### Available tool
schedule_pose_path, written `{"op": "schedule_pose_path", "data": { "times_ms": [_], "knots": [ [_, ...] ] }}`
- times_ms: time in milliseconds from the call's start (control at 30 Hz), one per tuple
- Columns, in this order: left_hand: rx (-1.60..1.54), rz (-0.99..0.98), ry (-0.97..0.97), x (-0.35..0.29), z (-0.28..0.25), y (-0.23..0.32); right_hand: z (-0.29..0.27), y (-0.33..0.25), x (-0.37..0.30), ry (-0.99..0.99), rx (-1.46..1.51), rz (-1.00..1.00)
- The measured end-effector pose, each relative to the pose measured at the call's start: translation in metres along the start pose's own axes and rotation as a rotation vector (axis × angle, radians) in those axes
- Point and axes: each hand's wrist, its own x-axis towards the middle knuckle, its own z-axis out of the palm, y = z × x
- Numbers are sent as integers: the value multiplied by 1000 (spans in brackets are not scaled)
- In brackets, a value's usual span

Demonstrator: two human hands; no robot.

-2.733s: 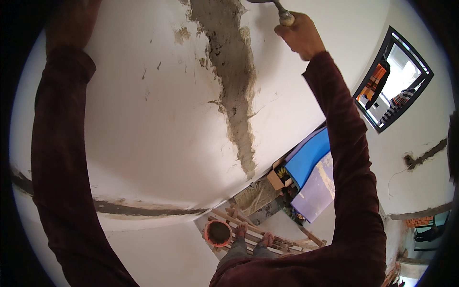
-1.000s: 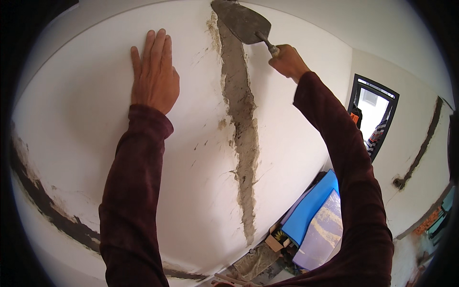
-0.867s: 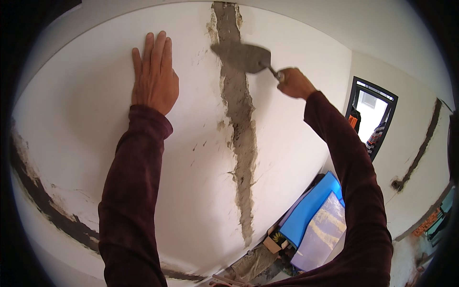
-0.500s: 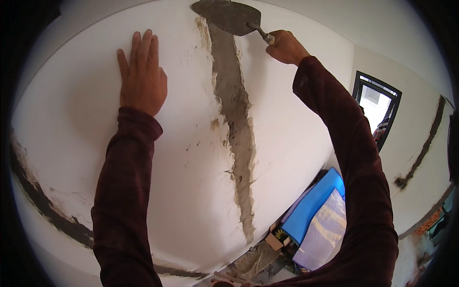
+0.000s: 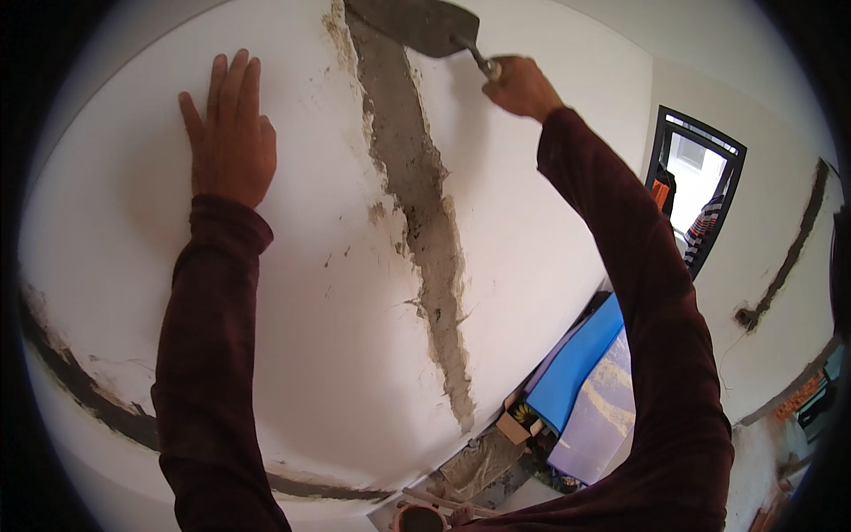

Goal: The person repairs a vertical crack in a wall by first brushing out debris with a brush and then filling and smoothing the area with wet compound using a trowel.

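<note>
My right hand (image 5: 525, 87) grips the handle of a pointed trowel (image 5: 421, 24) high on the white wall (image 5: 319, 355). The trowel's dark metal blade lies over the upper part of a long strip of grey mortar (image 5: 409, 164); its tip reaches the top edge of the view. Ragged edges border the strip, which narrows toward its lower end. To the left, my left hand (image 5: 232, 133) rests against the wall with its fingers stretched out, holding nothing.
Blue foam sheets (image 5: 574, 359) and a purplish panel (image 5: 598, 417) lean at the wall's foot, beside a small cardboard box (image 5: 512, 427). A dark-framed window (image 5: 700, 191) stands to the right. Another mortar strip (image 5: 789, 253) marks the side wall. Something round and dark (image 5: 419, 519) shows at the bottom edge.
The view has shifted slightly. My left hand appears farther left, and the trowel sits a little higher in the picture, still in my right hand.
</note>
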Motion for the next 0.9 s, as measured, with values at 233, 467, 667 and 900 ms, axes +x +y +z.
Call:
{"op": "schedule_pose_path", "data": {
  "times_ms": [233,467,667,900],
  "knots": [
    [44,47,20,-1,1,-7,26,-4,-65,-184,-40,56],
    [38,47,2,-3,2,-7,52,-1,-139,-286,-99,-9],
    [69,75,67,-6,10,-9,3,-49,-33,-94,2,53],
    [-39,-2,-80,-3,-15,9,43,-27,-101,-211,17,67]
  ]
}}
